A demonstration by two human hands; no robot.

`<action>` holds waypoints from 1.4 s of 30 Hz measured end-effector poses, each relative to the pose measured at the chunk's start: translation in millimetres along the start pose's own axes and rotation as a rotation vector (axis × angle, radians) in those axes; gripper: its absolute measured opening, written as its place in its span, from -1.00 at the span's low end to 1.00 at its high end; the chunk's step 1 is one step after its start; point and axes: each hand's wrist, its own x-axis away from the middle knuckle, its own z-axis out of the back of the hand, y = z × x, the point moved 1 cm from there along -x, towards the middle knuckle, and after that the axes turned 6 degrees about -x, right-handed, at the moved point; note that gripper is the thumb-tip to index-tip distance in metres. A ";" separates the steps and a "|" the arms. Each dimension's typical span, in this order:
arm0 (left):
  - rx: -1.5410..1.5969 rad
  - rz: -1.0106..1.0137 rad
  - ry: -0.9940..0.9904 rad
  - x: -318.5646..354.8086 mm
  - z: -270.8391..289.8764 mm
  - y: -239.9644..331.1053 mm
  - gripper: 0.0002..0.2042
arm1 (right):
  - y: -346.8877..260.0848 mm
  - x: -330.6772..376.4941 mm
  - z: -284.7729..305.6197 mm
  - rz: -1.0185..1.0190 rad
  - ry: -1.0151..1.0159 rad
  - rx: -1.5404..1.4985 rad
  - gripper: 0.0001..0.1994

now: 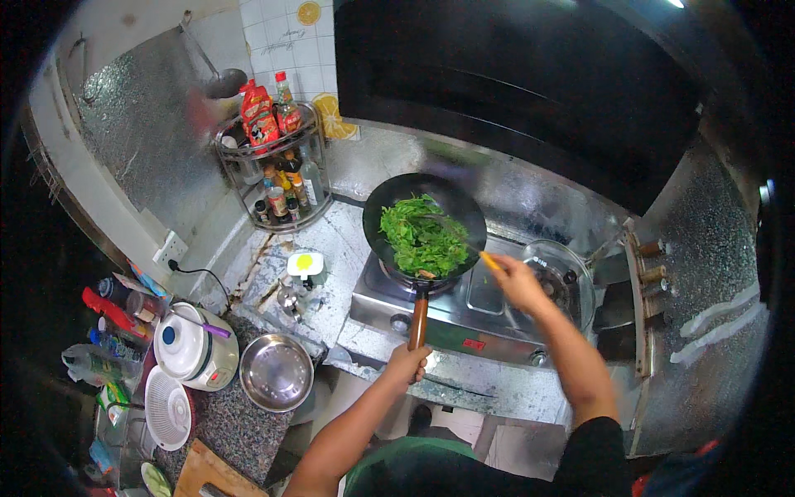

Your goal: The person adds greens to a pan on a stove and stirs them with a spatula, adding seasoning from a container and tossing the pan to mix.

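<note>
The left forearm comes up from the lower edge at about six o'clock, and the left hand [407, 363] is closed in a fist around the end of the wooden handle [418, 320] of the wok [424, 225]. The handle's long axis runs almost straight from six toward twelve o'clock, its free end pointing back at the person and its far end joining the black bowl. The right arm reaches up from about five o'clock, elbow bent, and the right hand [515, 280] is closed around a utensil with a yellow grip [492, 262]; its dark, motion-blurred shaft slants toward ten o'clock across the chopped green leaves [422, 236] that fill the wok. The wok sits on the left burner of a steel gas stove [464, 311] near the middle of the view. At three o'clock from the wok, a glass lid [563, 277] lies over the right burner. At eight o'clock, an empty steel bowl [277, 372] rests on the speckled counter [236, 427], with a white rice cooker [195, 346] just beside it. Farther off, at eleven o'clock, a corner rack of sauce bottles [277, 161] stands against the wall.
</note>
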 end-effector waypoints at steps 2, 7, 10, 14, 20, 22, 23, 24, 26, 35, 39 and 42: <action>-0.010 0.003 -0.021 3.7 0.3 -0.3 -0.81 | 14.3 2.3 -30.2 0.033 -0.079 0.028 -0.67; 0.010 0.007 -0.017 11.0 3.6 6.3 -0.81 | -30.4 70.8 24.3 0.082 -0.136 0.444 -0.66; 0.011 0.001 -0.040 7.6 -6.6 13.8 -0.81 | -3.4 47.0 0.1 0.029 -0.023 0.443 -0.66; 0.053 0.017 -0.010 8.3 -3.6 2.8 -0.80 | -1.3 37.4 -15.6 0.103 -0.007 0.286 -0.68; 0.032 0.003 -0.015 10.4 -8.1 -0.4 -0.79 | -13.3 67.3 16.0 -0.040 -0.012 0.331 -0.71; 0.021 0.022 -0.001 7.5 -16.3 5.1 -0.80 | 19.3 41.0 -23.9 0.054 0.019 0.166 -0.71; 0.052 0.036 -0.009 8.5 -16.9 5.6 -0.80 | 22.6 41.6 -24.7 0.062 -0.013 0.134 -0.70; 0.056 0.026 -0.008 8.1 -15.9 6.7 -0.80 | 21.9 35.0 -24.0 0.082 -0.044 0.097 -0.70; 0.082 0.016 0.011 9.4 -10.1 1.5 -0.80 | -8.3 36.4 -0.9 0.089 -0.153 0.114 -0.67; 0.053 -0.002 0.026 6.2 -26.7 0.4 -0.81 | 27.0 27.7 43.1 0.140 -0.070 0.652 -0.74; 0.074 -0.010 0.072 6.6 -28.8 5.5 -0.80 | -2.5 8.9 63.6 0.314 -0.070 0.764 -0.74; 0.056 0.008 0.077 6.9 -35.5 2.0 -0.81 | 4.2 -9.9 41.2 0.328 -0.016 0.665 -0.75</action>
